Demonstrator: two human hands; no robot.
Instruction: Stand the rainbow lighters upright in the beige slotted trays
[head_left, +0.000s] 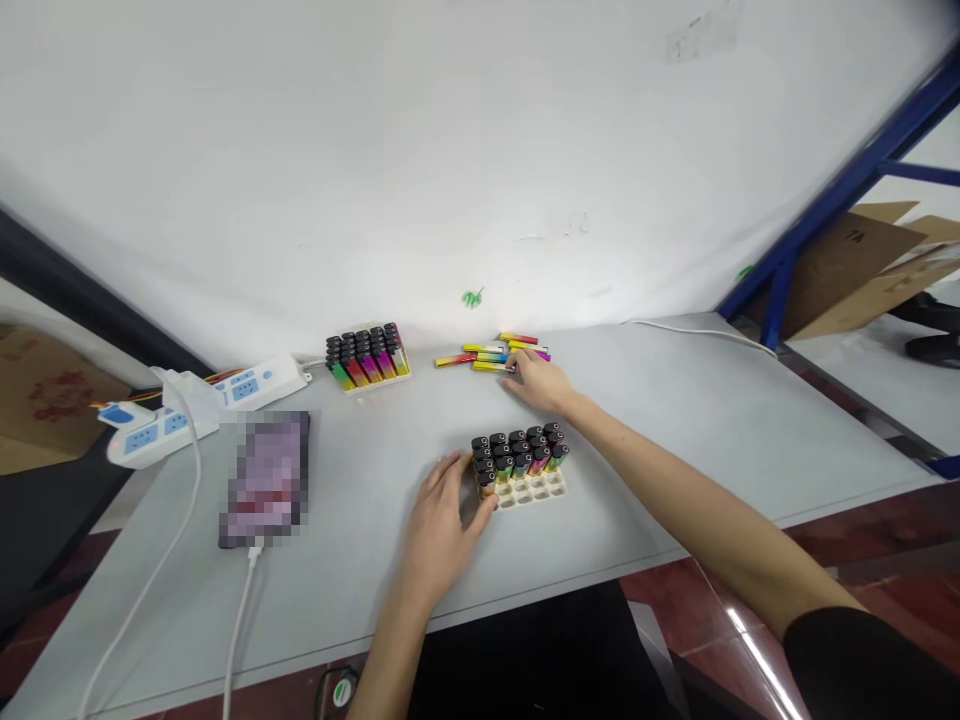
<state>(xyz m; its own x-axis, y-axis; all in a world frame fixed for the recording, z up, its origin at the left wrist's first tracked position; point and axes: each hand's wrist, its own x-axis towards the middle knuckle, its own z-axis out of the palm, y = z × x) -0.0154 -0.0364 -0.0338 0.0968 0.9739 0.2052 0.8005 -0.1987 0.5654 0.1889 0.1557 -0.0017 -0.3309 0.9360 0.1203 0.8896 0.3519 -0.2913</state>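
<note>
My left hand (444,520) has its fingers and thumb around the left end of a cream tray (534,492) in the middle of the table. Black-capped colourful lighters (523,462) stand upright in the tray, and the near row of holes is mostly bare. Farther back, my right hand (538,382) reaches to a loose pile of bright sticks (487,358) lying flat near the wall. Its fingertips are bent down at the pile's right part; what they pinch, if anything, is too small to tell.
A second tray (397,376) full of similar lighters stands at the back left. Left of it lie a white power strip (255,390) and a blurred phone-like object (266,480) with a white cable (238,610). Cardboard boxes (847,260) and a blue frame (780,300) are at right.
</note>
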